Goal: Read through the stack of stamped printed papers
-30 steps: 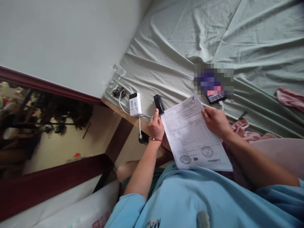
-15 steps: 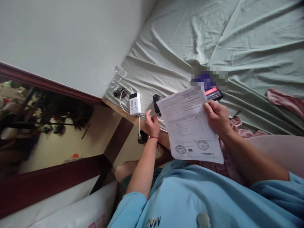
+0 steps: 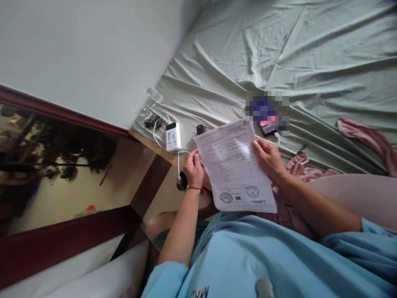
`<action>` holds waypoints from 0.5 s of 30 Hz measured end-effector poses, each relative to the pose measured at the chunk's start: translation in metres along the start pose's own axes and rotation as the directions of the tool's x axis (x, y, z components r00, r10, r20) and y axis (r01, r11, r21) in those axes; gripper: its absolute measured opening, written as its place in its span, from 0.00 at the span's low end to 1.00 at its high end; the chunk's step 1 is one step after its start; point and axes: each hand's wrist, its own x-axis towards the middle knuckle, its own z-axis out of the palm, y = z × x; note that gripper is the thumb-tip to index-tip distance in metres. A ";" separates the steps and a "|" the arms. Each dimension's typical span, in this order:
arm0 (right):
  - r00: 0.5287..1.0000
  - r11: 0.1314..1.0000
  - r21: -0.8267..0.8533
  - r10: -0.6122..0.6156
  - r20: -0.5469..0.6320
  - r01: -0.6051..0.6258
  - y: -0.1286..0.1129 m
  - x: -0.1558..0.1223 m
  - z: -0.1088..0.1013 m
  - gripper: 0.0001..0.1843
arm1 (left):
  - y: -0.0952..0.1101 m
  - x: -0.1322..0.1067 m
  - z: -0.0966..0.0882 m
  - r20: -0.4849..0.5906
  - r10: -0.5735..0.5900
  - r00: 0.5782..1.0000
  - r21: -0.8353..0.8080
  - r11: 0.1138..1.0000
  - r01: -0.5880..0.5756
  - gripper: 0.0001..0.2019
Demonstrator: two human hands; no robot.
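Now the paper point(image 3: 235, 165) is gripped at its right edge by the right hand point(image 3: 269, 156), thumb laid over the printed front; at the left edge the left hand point(image 3: 194, 169) is set with fingers curled, though whether the edge is pinched there cannot be told. The paper is held out between the bed point(image 3: 229, 62) and the shirt point(image 3: 248, 244), print faced up. By the look of it, this is the paper being held for viewing; for any next move, the right pinch needs to be kept firm and the left edge steadied, so the thin paper is not bent. On to the count! One paper is seen, two round stamps point(image 3: 226, 197) borne near its foot; whether another leaf is hidden behind cannot be told. One red band point(image 3: 194, 188) is worn on the left wrist. Outward now: one black case point(image 3: 201, 129) is partly hidden by the paper's top, and one phone point(image 3: 267, 129) is laid near the top right corner, plugged into a white cord point(image 3: 278, 140). Farther left, one white box point(image 3: 173, 138) is rested at the bed's edge, one black plug point(image 3: 182, 182) seen below. Dark balls point(image 3: 153, 122) are clustered beside it, too small to be counted. Rightward, two patches of pink cloth point(image 3: 366, 134) are seen, perhaps joined.
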 end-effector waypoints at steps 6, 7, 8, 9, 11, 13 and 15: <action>0.999 0.999 0.041 0.031 0.035 -0.033 -0.001 -0.005 0.005 0.19 | -0.004 -0.016 -0.005 0.054 -0.020 0.998 -0.086 0.996 0.024 0.26; 0.998 0.998 0.048 0.044 0.036 -0.046 -0.001 -0.006 0.006 0.19 | -0.005 -0.017 -0.007 0.064 -0.029 0.998 -0.093 0.995 0.035 0.26; 0.998 0.997 0.053 0.055 0.038 -0.056 -0.001 -0.006 0.006 0.19 | -0.005 -0.019 -0.009 0.083 -0.031 0.996 -0.091 0.995 0.039 0.26; 0.997 0.996 0.058 0.060 0.038 -0.062 -0.001 -0.006 0.006 0.19 | -0.006 -0.020 -0.012 0.110 -0.028 0.994 -0.081 0.996 0.037 0.24; 0.997 0.996 0.061 0.059 0.043 -0.062 0.000 -0.007 0.006 0.19 | -0.007 -0.021 -0.016 0.151 -0.007 0.988 -0.062 0.998 0.017 0.21; 0.997 0.998 0.039 0.052 0.057 -0.055 0.001 -0.007 0.007 0.20 | -0.009 -0.022 -0.018 0.135 0.003 0.991 -0.060 0.998 0.005 0.19; 0.997 0.999 -0.033 0.030 0.069 -0.028 0.002 -0.007 0.007 0.20 | -0.011 -0.021 -0.018 0.063 -0.007 0.998 -0.046 0.999 0.009 0.17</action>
